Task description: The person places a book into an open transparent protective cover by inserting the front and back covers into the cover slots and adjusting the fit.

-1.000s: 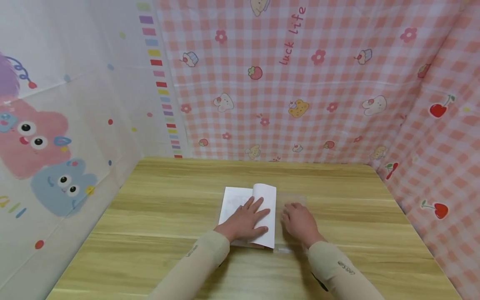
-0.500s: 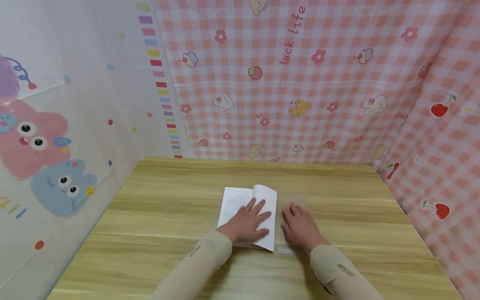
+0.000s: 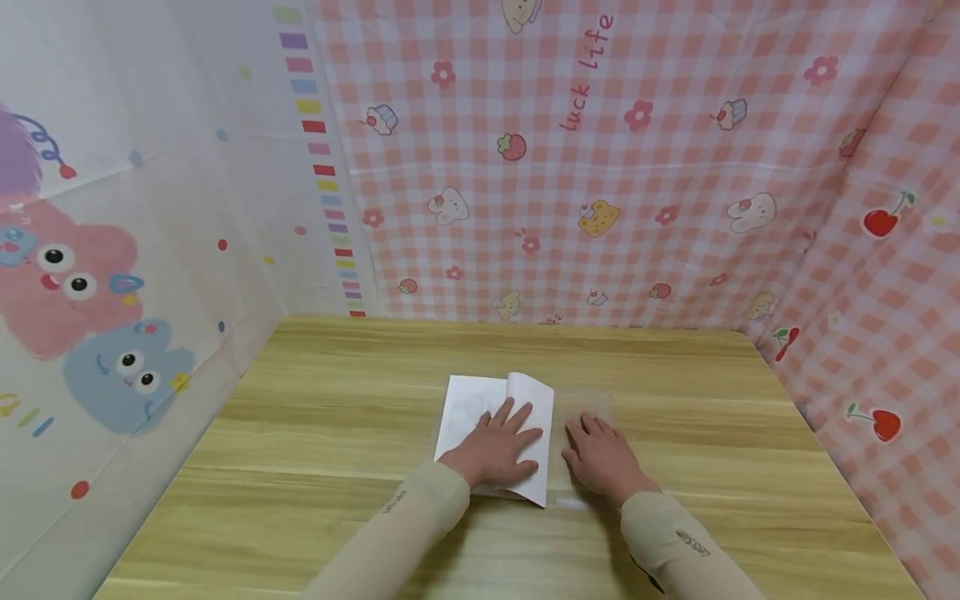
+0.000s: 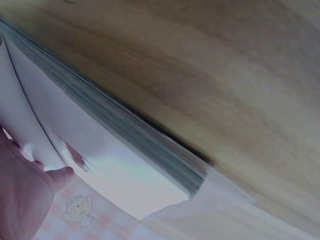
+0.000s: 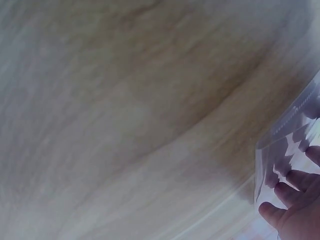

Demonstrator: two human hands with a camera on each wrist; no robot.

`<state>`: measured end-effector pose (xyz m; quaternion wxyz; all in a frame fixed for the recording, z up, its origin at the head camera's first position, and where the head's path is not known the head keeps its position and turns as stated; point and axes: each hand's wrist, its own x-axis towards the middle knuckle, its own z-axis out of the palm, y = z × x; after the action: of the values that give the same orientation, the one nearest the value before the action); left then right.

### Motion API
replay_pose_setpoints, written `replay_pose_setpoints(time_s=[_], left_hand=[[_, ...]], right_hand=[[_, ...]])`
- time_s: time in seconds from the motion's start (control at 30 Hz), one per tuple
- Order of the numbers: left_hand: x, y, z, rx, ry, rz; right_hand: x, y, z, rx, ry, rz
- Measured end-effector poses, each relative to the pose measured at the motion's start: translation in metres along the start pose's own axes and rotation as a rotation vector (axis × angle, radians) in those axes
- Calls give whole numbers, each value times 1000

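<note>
A book (image 3: 468, 404) with a white page showing lies on the wooden table, and one white leaf (image 3: 531, 390) is folded over toward its right side. My left hand (image 3: 495, 450) presses on that leaf with fingers spread. In the left wrist view the thick page edges (image 4: 125, 125) show, with clear plastic sticking out past a corner. To the book's right, a transparent plastic sheet (image 3: 588, 402) lies flat. My right hand (image 3: 602, 457) rests on it, fingers slightly bent and holding nothing. The right wrist view shows the fingertips on the plastic's creased edge (image 5: 280, 155).
The wood-grain table (image 3: 322, 400) extends on all sides of the book. A pink checked cloth (image 3: 637, 167) hangs behind it and along the right. White cloth with cartoon figures (image 3: 187, 250) hangs at the left.
The left hand has shifted slightly right and nearer on the leaf, whose lower corner now sits a little nearer. The right hand has slid slightly nearer, its fingers a bit straighter.
</note>
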<state>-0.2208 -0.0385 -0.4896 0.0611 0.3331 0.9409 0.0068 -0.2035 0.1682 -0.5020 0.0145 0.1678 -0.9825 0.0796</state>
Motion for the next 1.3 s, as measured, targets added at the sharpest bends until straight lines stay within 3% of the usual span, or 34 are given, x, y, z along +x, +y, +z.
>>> replay_pose_setpoints(time_s=[0.4, 0.7, 1.07, 1.3], left_hand=[[2, 11, -2, 14, -22, -48], [3, 12, -1, 52, -17, -65], [5, 17, -4, 77, -23, -69], [7, 23, 1, 39, 40, -57]], right_hand=[[0, 0, 3, 20, 7, 2], [1, -6, 6, 42, 43, -68], [0, -8, 5, 96, 7, -91], [0, -10, 1, 92, 13, -99]])
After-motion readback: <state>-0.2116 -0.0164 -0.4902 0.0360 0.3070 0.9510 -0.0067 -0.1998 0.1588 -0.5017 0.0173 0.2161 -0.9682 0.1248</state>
